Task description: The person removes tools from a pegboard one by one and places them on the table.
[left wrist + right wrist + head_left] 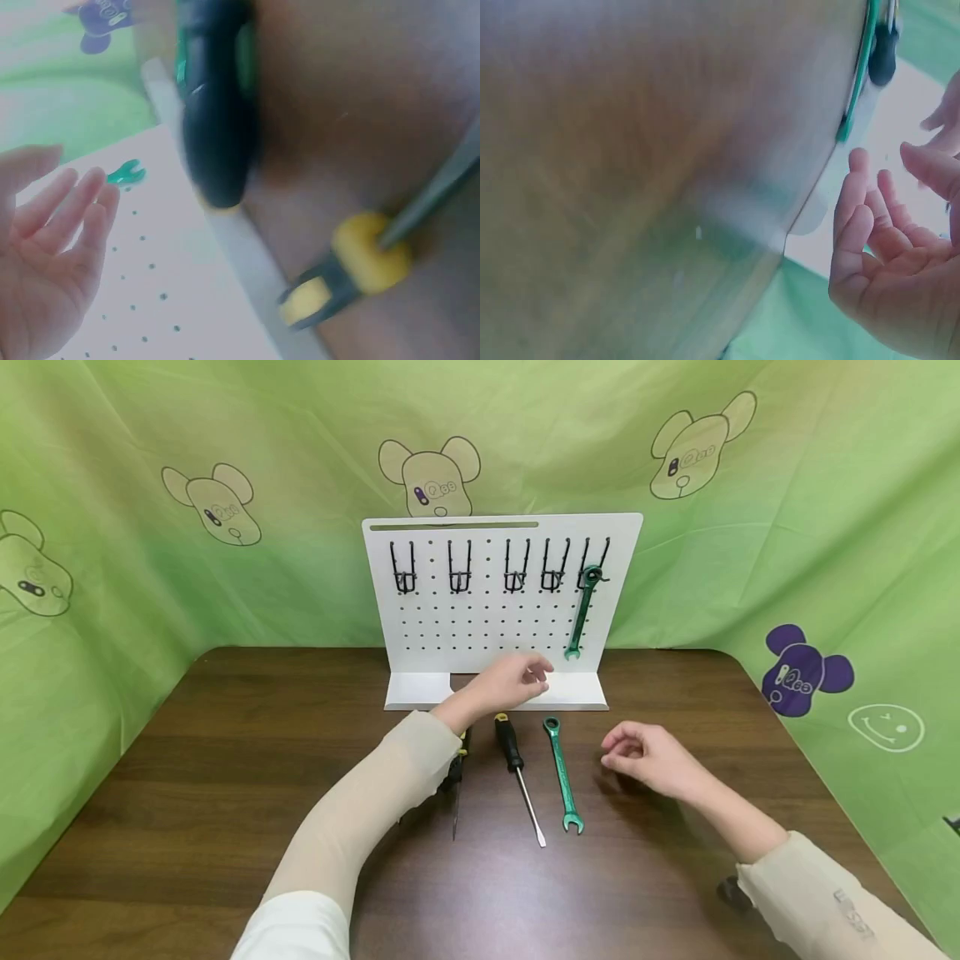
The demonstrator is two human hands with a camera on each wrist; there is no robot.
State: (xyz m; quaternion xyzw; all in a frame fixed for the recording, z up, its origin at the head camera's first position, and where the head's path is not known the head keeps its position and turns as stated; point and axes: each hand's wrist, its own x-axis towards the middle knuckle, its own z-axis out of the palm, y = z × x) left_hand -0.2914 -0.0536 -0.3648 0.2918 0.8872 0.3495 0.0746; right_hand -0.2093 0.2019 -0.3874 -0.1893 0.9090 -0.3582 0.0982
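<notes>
My left hand (513, 681) is held over the base of the white pegboard (480, 631), fingers loosely bent, with nothing in them. To the right of the tools, my right hand (651, 758) hovers low over the table, its fingers relaxed and also holding nothing. Nearest to it lies a green ratchet wrench (561, 770), open end toward me. Beside that wrench is a flathead screwdriver (508, 742) with a black and yellow handle. A second yellow-and-black-handled tool (371, 251) with a metal shaft is partly covered by my left forearm in the head view. Another green wrench (582, 614) hangs on the pegboard's rightmost hook.
Several black wire hooks (460, 568) line the upper pegboard, which stands at the back of the brown wooden table (247, 760). Behind it hangs a green cloth (300, 568) printed with bear heads. A small dark object (733, 893) shows beside my right sleeve.
</notes>
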